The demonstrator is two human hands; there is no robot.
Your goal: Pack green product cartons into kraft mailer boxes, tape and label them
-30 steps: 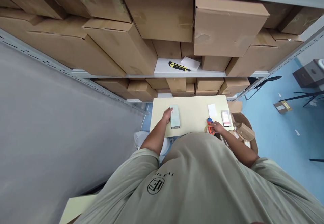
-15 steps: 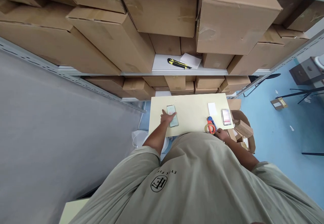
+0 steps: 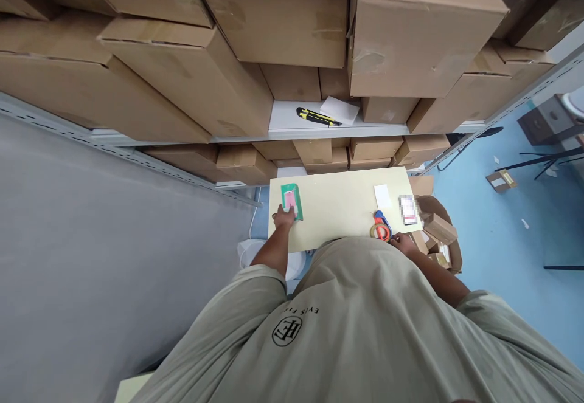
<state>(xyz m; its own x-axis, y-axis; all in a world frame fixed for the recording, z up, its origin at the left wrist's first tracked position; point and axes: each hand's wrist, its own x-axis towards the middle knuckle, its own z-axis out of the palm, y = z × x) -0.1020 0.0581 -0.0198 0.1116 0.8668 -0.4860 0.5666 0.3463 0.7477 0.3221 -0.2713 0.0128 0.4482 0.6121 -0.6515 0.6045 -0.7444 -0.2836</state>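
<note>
A small green box with a pink panel (image 3: 291,200) lies near the left edge of the pale yellow table (image 3: 342,208). My left hand (image 3: 283,217) touches the box's near end, fingers curled against it. My right hand (image 3: 402,242) rests at the table's near right edge, just right of an orange and blue tape dispenser (image 3: 379,228); its fingers look loosely curled, and I cannot make out anything in them. My own shirt hides the table's near side.
A white card (image 3: 382,196) and a small stack of printed packets (image 3: 407,208) lie at the table's right. Open cartons (image 3: 437,233) stand to the right on the blue floor. Metal shelves behind hold big cardboard boxes, a yellow-black utility knife (image 3: 314,117) and a paper sheet.
My left hand has slid the small box leftward to the table's left edge; its green and pink face now shows. My right hand left the tape dispenser and drew back to the table's edge.
</note>
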